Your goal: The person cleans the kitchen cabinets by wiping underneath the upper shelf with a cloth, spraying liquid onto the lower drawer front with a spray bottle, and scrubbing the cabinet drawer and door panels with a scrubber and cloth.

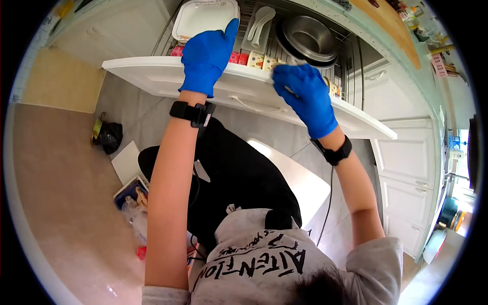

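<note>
My left hand (206,58), in a blue glove, lies over the top edge of the pulled-out white drawer front (142,71), its fingers bent over the inner side and its thumb stretched out beside a white tray (206,19). The blue-gloved right hand (305,96) is closed on a pale cloth (278,72) at the same edge, further right; its fingers partly hide the cloth. White spoons (262,24) and stacked metal bowls (310,38) sit in the wire rack, behind a row of patterned cups (255,60).
Above the drawer runs a pale countertop (351,23). White cabinets (406,152) stand at the right. A black bag (109,137) and a blue-lined container (131,192) are on the floor at left. A white panel (300,178) lies beside my legs.
</note>
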A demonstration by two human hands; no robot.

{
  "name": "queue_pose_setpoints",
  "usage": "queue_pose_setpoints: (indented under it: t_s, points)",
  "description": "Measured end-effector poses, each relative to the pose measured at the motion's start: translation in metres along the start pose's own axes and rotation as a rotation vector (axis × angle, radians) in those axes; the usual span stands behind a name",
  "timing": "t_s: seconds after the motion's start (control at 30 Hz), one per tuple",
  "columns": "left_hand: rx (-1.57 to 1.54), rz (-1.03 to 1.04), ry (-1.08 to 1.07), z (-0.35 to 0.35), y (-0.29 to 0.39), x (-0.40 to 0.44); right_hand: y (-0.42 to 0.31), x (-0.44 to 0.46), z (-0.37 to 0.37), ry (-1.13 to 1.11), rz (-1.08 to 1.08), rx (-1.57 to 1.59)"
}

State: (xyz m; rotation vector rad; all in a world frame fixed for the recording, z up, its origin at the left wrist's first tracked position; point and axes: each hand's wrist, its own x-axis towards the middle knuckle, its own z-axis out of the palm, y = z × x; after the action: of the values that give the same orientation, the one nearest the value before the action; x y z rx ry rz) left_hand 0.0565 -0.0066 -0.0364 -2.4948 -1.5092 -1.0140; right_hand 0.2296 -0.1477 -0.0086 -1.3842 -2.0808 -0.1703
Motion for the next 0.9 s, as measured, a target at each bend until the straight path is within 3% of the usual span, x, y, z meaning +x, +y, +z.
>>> queue_pose_setpoints:
  t_s: [0.07, 0.13, 0.17, 0.33, 0.4, 0.6, 0.77, 0.83, 0.9]
  points:
    - [0.04, 0.064, 0.017, -0.001, -0.003, 0.004, -0.01, 0.02, 0.013, -0.022, -0.031, 0.068]
    - [-0.104, -0.188, -0.336, -0.015, 0.001, 0.007, -0.01, 0.024, 0.016, -0.084, -0.002, 0.052]
    - [-0.104, -0.189, -0.339, -0.016, 0.003, 0.005, -0.004, 0.021, 0.012, -0.091, 0.006, 0.121]
    - [-0.049, -0.187, -0.259, -0.013, 0.005, 0.005, 0.014, 0.011, -0.012, -0.184, 0.076, 0.249]
    - [-0.063, -0.176, -0.28, -0.012, 0.002, 0.006, 0.004, 0.024, 0.006, -0.11, 0.014, 0.298]
    - [-0.092, -0.189, -0.263, -0.015, 0.006, 0.008, 0.026, 0.021, -0.007, -0.227, -0.011, 0.388]
    - [-0.01, -0.158, -0.268, 0.001, -0.003, 0.01, 0.006, 0.042, 0.007, -0.28, 0.029, 0.325]
    - [-0.031, 0.08, 0.058, 0.014, -0.013, 0.007, 0.011, 0.035, 0.007, -0.246, 0.005, 0.329]
    - [-0.043, 0.036, 0.038, 0.008, -0.009, 0.009, 0.021, 0.028, -0.006, -0.233, 0.001, 0.35]
